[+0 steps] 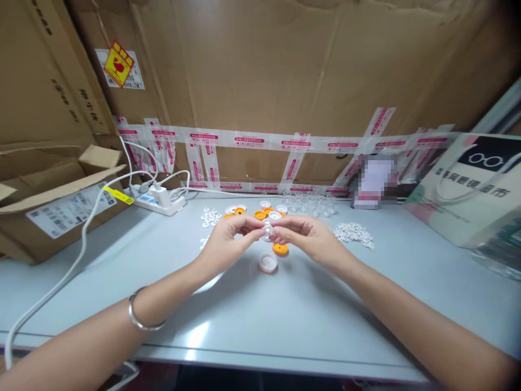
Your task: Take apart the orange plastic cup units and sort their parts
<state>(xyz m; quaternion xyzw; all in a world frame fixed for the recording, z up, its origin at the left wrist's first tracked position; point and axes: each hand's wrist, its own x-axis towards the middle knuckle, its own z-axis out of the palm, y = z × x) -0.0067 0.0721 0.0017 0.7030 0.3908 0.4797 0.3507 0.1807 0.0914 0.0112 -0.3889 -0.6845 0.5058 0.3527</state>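
Between the fingertips of my left hand and my right hand is a small white plastic part. Both hands pinch it from either side, above the table; its exact shape is partly covered by my fingers. Just below them on the table sits a round white and orange cap. An orange round cap lies close under my right fingers. Behind my hands are several more orange and white round caps. Small white knob-like pieces lie left of them, some half hidden by my left hand.
Clear plastic pieces and a pile of small white parts lie at the right. A blurred phone-like object and a paper bag stand behind. On the left are a power strip, a white cable and an open cardboard box.
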